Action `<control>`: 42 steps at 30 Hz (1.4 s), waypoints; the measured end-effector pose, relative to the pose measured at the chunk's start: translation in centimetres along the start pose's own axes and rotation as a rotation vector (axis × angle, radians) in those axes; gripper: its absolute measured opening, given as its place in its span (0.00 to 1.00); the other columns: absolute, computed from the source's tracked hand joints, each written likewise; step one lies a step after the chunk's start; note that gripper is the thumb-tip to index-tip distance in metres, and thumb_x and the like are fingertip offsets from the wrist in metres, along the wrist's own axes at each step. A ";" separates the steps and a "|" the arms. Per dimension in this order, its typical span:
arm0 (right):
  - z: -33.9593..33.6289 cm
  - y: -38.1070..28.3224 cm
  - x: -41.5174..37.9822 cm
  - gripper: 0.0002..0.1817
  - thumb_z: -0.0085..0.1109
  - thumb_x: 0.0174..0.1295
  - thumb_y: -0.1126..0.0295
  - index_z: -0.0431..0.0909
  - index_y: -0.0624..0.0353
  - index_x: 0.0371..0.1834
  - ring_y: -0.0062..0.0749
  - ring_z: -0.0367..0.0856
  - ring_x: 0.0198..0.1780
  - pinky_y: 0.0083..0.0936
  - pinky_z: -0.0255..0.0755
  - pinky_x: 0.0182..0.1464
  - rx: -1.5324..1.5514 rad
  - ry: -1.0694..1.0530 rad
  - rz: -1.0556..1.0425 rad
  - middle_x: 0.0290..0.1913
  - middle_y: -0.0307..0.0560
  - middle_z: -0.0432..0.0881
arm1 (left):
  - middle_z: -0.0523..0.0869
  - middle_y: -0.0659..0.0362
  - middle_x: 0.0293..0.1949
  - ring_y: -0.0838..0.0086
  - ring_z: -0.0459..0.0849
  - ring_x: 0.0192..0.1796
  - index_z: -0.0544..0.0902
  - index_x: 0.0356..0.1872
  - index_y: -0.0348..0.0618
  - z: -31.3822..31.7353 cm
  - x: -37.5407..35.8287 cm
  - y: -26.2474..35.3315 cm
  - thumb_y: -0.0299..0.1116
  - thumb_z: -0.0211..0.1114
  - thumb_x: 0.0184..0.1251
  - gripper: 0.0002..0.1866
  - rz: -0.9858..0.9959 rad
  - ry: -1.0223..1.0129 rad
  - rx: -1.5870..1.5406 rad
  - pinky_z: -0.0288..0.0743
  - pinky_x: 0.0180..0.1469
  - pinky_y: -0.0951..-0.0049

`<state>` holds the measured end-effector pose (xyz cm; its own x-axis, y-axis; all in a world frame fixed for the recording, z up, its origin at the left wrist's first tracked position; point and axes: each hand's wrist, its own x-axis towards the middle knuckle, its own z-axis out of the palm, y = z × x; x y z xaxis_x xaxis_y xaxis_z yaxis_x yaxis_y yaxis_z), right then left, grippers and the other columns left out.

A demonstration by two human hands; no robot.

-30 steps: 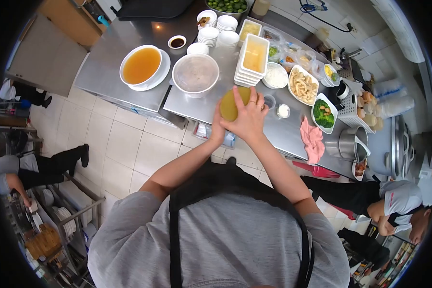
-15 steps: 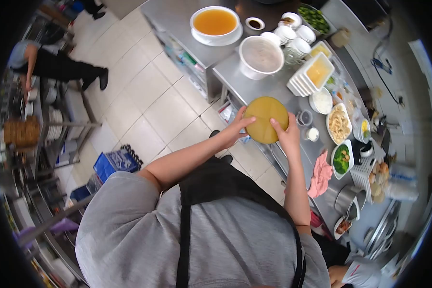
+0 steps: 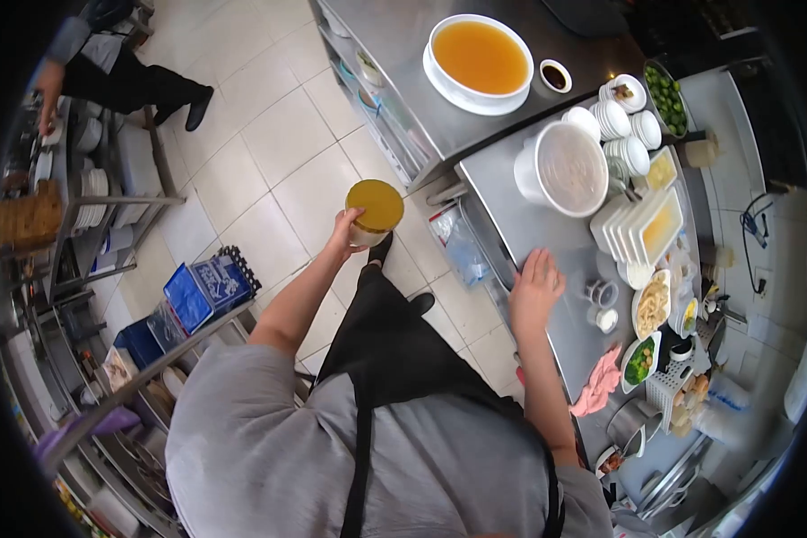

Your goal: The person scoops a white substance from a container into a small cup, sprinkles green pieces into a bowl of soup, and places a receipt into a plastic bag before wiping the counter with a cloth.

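My left hand (image 3: 344, 235) is wrapped round the side of a round tub with a flat mustard-yellow top (image 3: 375, 206) and a paler wall. The tub is held out over the floor tiles, away from the counter. My right hand (image 3: 535, 294) lies on the edge of the steel counter (image 3: 502, 193), fingers stretched out and holding nothing. Close to its fingers stand a small clear cup with dark contents (image 3: 603, 292) and a small cup with white contents (image 3: 605, 319). A white bucket (image 3: 560, 168) stands farther along the counter.
A large bowl of orange liquid (image 3: 480, 58) sits on the far counter. Stacked white trays (image 3: 637, 224), a dish of broccoli (image 3: 640, 360) and a pink cloth (image 3: 598, 384) line the right side. Another person (image 3: 121, 76) works at the left shelves, near a blue bag (image 3: 208, 291).
The tub went from both hands at the counter edge to my left hand alone, out over the floor. My right hand let go and came down on the counter. The view shifted.
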<state>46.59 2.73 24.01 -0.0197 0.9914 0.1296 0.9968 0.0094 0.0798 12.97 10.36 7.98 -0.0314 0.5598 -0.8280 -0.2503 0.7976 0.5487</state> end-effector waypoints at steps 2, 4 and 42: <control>0.3 -0.7 0.4 0.28 0.55 0.49 0.74 0.64 0.70 0.56 0.40 0.65 0.58 0.48 0.52 0.57 -0.075 -0.044 0.008 0.55 0.56 0.71 | 0.55 0.48 0.62 0.51 0.67 0.56 0.46 0.66 0.54 0.3 5.7 0.4 0.56 0.63 0.40 0.51 -0.018 0.072 0.011 0.67 0.47 0.48; 0.0 -1.5 1.0 0.28 0.52 0.47 0.77 0.64 0.71 0.56 0.40 0.66 0.58 0.49 0.51 0.59 -0.124 -0.077 0.021 0.55 0.56 0.71 | 0.54 0.48 0.63 0.51 0.67 0.56 0.44 0.67 0.55 1.0 11.3 0.9 0.56 0.64 0.39 0.53 -0.040 0.139 0.036 0.68 0.47 0.47; -7.3 31.8 7.4 0.10 0.57 0.55 0.66 0.80 0.62 0.31 0.25 0.73 0.22 0.22 0.67 0.28 0.364 0.436 0.682 0.21 0.45 0.79 | 0.69 0.56 0.55 0.62 0.70 0.55 0.63 0.59 0.49 6.3 27.3 0.6 0.54 0.53 0.60 0.30 0.047 -0.399 0.061 0.70 0.52 0.57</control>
<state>77.59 9.43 34.77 0.6334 0.6591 0.4055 0.7642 -0.4502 -0.4618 18.10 27.50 -13.57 0.3396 0.6297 -0.6986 -0.1992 0.7741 0.6009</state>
